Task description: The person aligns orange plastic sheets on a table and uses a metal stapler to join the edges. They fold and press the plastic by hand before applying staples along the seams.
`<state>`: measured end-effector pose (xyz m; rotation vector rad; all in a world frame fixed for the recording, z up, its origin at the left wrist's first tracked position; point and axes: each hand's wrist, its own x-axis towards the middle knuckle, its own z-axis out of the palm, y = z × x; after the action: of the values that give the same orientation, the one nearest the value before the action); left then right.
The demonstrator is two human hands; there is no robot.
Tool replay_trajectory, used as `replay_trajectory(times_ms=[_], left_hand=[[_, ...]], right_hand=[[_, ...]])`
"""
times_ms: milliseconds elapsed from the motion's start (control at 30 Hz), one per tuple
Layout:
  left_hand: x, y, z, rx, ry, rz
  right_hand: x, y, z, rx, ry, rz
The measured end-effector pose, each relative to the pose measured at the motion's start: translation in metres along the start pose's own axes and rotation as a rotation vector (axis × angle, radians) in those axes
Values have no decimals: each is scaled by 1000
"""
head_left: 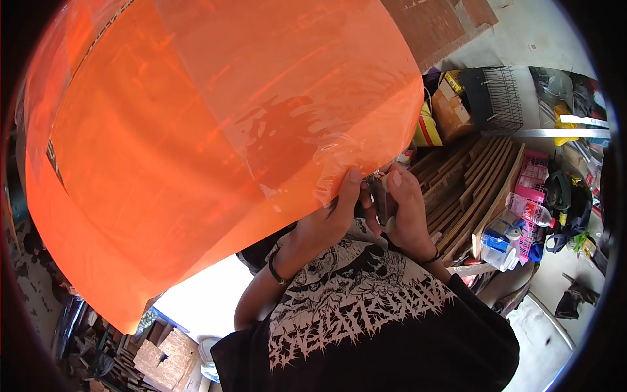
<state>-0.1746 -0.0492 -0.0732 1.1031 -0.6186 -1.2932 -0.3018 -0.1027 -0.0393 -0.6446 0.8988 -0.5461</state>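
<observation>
A big orange sheet (pixel 130 176) with glossy clear film (pixel 281 124) over part of it fills the upper left and centre. At its near right corner, my left hand (pixel 333 215) pinches the edge, thumb on top and fingers partly hidden beneath. Close beside it, my right hand (pixel 408 206) is closed, fingers curled round a flat, dark grey, shiny piece (pixel 385 201). Its upper end meets the sheet's edge between both hands. What kind of tool or part it is, I cannot make out.
Long brown wooden strips (pixel 473 170) stand stacked at the right. Beyond them are a pink basket (pixel 532 173), a clear bottle (pixel 528 208) and a wire rack (pixel 503 98). Wood offcuts (pixel 166 359) lie at the lower left, and a brown board (pixel 444 29) is behind the sheet.
</observation>
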Motion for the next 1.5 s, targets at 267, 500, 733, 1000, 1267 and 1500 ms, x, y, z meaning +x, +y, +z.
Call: replay_trajectory(times_ms=[267,500,733,1000,1267,1500], left_hand=[[2,-7,1,-29,29,35],[4,-10,-1,59,38,85],[3,-6,0,-69,29,-61],[0,-20,-3,33,57,34],[-5,-11,-16,78,10,82],[-18,6,-29,282,-110,-65]], right_hand=[[5,0,2,-7,31,-15],[8,2,2,-46,62,-33],[11,6,1,-86,92,-83],[12,12,-1,-96,107,-140],[36,-4,-41,84,67,-245],[56,-94,-45,-405,123,-360]])
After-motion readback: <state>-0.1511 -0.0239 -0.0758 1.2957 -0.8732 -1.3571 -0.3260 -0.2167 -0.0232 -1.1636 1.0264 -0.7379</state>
